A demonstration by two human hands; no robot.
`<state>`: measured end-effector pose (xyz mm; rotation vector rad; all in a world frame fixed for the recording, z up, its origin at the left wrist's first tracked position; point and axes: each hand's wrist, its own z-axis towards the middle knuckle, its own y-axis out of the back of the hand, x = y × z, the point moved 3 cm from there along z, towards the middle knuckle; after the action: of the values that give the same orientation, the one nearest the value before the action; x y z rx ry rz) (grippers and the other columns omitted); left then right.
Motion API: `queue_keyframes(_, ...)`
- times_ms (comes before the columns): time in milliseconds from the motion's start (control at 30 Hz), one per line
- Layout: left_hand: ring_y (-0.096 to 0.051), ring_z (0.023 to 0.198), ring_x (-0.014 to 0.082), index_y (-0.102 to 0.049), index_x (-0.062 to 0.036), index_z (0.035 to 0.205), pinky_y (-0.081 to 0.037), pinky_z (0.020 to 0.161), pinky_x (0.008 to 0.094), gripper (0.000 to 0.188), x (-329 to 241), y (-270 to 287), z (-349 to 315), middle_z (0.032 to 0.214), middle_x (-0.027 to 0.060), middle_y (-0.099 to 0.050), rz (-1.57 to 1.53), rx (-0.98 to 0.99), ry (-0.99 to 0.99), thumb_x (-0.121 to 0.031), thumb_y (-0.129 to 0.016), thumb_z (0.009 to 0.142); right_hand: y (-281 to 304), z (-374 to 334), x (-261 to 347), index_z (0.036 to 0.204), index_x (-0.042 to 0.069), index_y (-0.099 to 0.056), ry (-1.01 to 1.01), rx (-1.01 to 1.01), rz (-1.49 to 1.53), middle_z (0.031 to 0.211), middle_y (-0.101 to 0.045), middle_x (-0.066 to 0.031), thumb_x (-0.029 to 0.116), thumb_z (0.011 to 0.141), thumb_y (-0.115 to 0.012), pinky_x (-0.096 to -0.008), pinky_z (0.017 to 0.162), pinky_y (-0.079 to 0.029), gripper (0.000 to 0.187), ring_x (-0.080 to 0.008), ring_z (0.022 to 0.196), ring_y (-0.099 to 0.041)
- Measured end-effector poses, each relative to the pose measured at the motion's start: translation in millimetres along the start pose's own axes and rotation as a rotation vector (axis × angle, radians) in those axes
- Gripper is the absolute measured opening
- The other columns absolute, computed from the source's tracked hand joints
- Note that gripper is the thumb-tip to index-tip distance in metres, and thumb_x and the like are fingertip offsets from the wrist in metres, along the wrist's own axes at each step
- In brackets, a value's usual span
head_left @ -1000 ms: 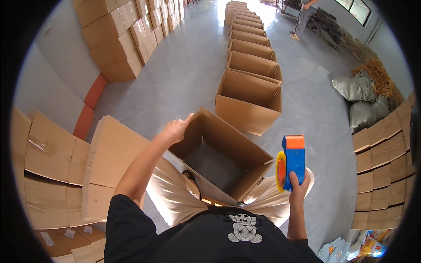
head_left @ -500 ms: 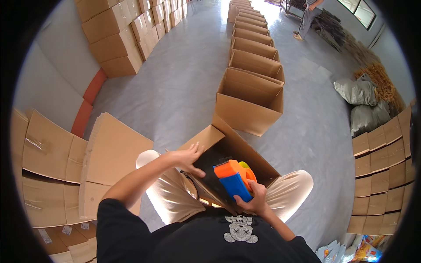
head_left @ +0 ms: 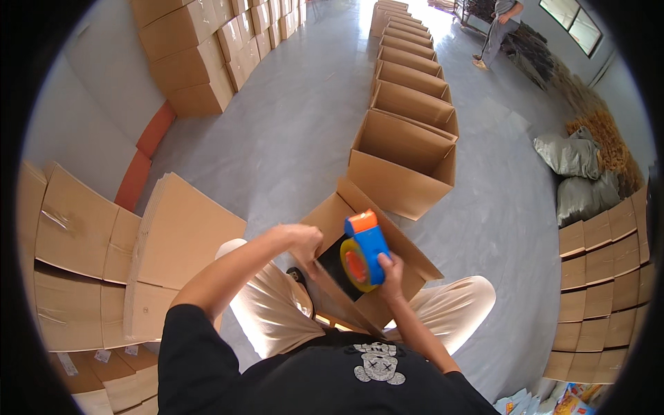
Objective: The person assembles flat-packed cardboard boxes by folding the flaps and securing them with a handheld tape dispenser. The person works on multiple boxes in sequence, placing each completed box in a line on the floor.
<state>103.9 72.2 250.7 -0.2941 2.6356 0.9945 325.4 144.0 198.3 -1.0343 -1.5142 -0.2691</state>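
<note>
Between my knees is a cardboard carton (head_left: 413, 257) with flaps standing up and a dark inside. My left hand (head_left: 305, 242) is closed at the top of its near left flap; some fingertips are hidden. In my right hand (head_left: 392, 274) is a tape dispenser (head_left: 374, 243), blue with an orange end and a yellow tape roll. It is held upright over the carton's opening, apart from the flaps as far as I can see.
Ahead, a row of open cartons (head_left: 401, 183) runs away over the grey floor. Flat cardboard (head_left: 190, 232) leans at my left, and more cardboard stacks (head_left: 598, 297) stand at right. Grey sacks (head_left: 570, 155) lie beyond those. A person (head_left: 499, 31) stands at the far right.
My right hand has turned the tape dispenser upright and lifted it away from my body. My left hand, earlier spread over the carton's left flap, has closed at the near left flap, which now stands up.
</note>
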Motion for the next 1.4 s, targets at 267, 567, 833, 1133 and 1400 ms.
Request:
queue_keyframes(267, -0.056, 0.106, 0.0288, -0.052, -0.0032, 0.122, -0.037, 0.097, 0.0372, 0.091, 5, -22, 23, 0.111, 0.0149, -0.061, 0.172, -1.259, -0.151, -0.055, -0.079, 0.052, 20, 32, 156, 0.096, 0.004, -0.053, 0.470, -0.265, -0.039, 0.091, -0.056, -0.0055, 0.034, 0.087, -0.058, -0.0248, 0.067, -0.048, 0.031, -0.0106, 0.080, -0.056)
queue_keyframes(567, -0.063, 0.093, 0.0295, -0.056, -0.0080, 0.123, -0.049, 0.080, 0.0354, 0.042, 57, -65, 64, 0.110, 0.0160, -0.063, -0.740, -1.277, 0.238, -0.026, -0.061, 0.085, 0, -26, 34, 0.097, 0.000, -0.058, 0.298, -0.146, -0.471, 0.086, -0.058, -0.0037, 0.035, 0.089, -0.057, -0.0239, 0.074, -0.045, 0.036, -0.0101, 0.082, -0.056)
queue_keyframes(833, -0.067, 0.080, 0.0261, -0.067, -0.0063, 0.105, -0.051, 0.071, 0.0303, 0.023, 51, -54, 62, 0.096, 0.0170, -0.065, -0.859, -1.439, 0.150, -0.013, -0.059, 0.084, -7, -8, 62, 0.091, -0.002, -0.056, 0.226, -0.030, -0.335, 0.073, -0.061, -0.0055, 0.033, 0.088, -0.059, -0.0203, 0.052, -0.047, 0.036, -0.0104, 0.055, -0.058)
queue_keyframes(1133, -0.060, 0.102, 0.0316, -0.064, -0.0014, 0.107, -0.049, 0.089, 0.0376, 0.026, 51, -59, 70, 0.109, 0.0176, -0.061, -0.543, -1.460, 0.138, -0.011, -0.054, 0.084, -59, 30, 65, 0.089, 0.001, -0.059, 0.167, 0.195, -0.479, 0.073, -0.057, -0.0018, 0.034, 0.086, -0.059, -0.0206, 0.059, -0.042, 0.034, -0.0061, 0.066, -0.052)
queue_keyframes(1400, -0.063, 0.092, 0.0344, -0.063, 0.0020, 0.104, -0.050, 0.083, 0.0388, 0.027, 49, -57, 71, 0.103, 0.0150, -0.066, -0.327, -1.722, 0.137, -0.018, -0.055, 0.088, -13, 22, 33, 0.092, -0.002, -0.060, 0.177, 0.270, -0.494, 0.071, -0.058, -0.0038, 0.036, 0.085, -0.061, -0.0207, 0.052, -0.045, 0.039, -0.0080, 0.058, -0.056)
